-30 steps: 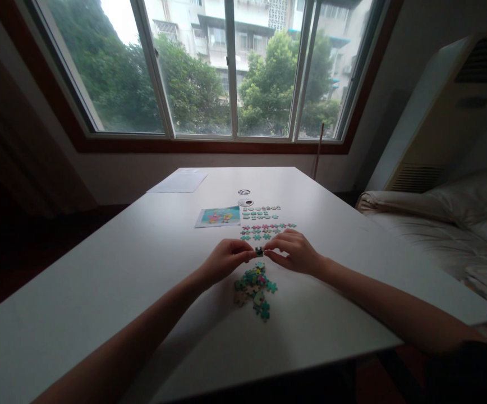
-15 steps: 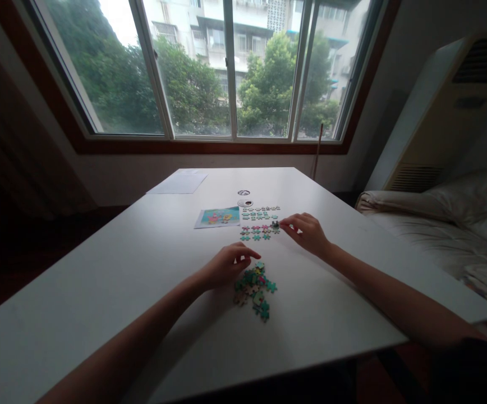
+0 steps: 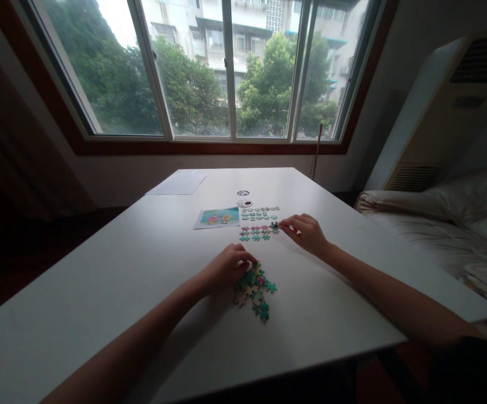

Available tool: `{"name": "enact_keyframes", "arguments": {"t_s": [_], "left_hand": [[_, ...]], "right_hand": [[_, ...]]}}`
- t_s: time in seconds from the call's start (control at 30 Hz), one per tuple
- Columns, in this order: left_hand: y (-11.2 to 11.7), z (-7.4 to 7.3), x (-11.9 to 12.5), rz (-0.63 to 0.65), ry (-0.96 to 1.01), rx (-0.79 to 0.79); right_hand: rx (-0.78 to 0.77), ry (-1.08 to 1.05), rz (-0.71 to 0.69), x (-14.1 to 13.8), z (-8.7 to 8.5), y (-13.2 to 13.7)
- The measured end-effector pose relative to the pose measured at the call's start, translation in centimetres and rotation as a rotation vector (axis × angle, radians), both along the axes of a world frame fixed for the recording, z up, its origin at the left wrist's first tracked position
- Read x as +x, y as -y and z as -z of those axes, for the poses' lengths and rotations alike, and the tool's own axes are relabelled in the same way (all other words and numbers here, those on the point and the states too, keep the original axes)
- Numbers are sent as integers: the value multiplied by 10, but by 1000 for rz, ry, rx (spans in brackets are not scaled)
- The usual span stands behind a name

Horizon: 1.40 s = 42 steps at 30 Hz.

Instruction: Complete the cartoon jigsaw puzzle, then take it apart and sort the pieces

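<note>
My right hand (image 3: pixel 306 233) pinches a dark jigsaw piece (image 3: pixel 274 225) at the right end of the laid-out rows. Those rows of jigsaw pieces (image 3: pixel 256 229) are green, pink and pale, spaced apart on the white table (image 3: pixel 142 258). Nearer to me, a loose pile of jigsaw pieces (image 3: pixel 258 298) is mostly green and tan, with some overlapping. My left hand (image 3: pixel 226 266) is at the pile's upper left edge, its bent index fingertip touching a top piece. Its thumb stays apart from the index finger, and the other fingers are partly hidden.
Left of the rows lies a picture card (image 3: pixel 217 218) with cartoon figures on blue. Two small round items (image 3: pixel 244 203) sit beyond the rows. White paper (image 3: pixel 176 184) lies at the far left corner. A sofa (image 3: pixel 420 224) stands to the right.
My left index finger has bent down from its stretched pose onto the top of the pile. The right hand stays at the end of the rows with its piece.
</note>
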<state>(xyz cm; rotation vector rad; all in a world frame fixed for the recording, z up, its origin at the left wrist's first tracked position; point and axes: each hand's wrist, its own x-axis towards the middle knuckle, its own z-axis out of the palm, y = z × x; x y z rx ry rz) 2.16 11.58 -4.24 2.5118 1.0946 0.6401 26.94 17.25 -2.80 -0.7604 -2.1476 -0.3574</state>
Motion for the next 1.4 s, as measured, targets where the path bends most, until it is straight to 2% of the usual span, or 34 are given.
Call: {"name": "enact_keyframes", "arguments": {"t_s": [0.2,0.43,0.57,0.73,0.97,1.2,1.4], "left_hand": [[2,-5,-1,-64,-72,96],[3,-10,-3,-149,-144,124],[0,-8,-5,-145,-126,101],[-1,-6,-6,-133,-104,86],[-1,-8,-6,-133,-101,81],[-2,-8,-7,-157,-101,83],[-1,-9,-8,-191,-134,95]], "right_hand": [[-28,31,10,0,1,-1],[-170,140,96,-2,4,-15],[-270,144,202,4,2,-41],[-437,204,407,20,0,-84],[-533,223,526,37,6,-127],[-600,225,592,34,17,-139],[-618,235,564,24,18,-140]]}}
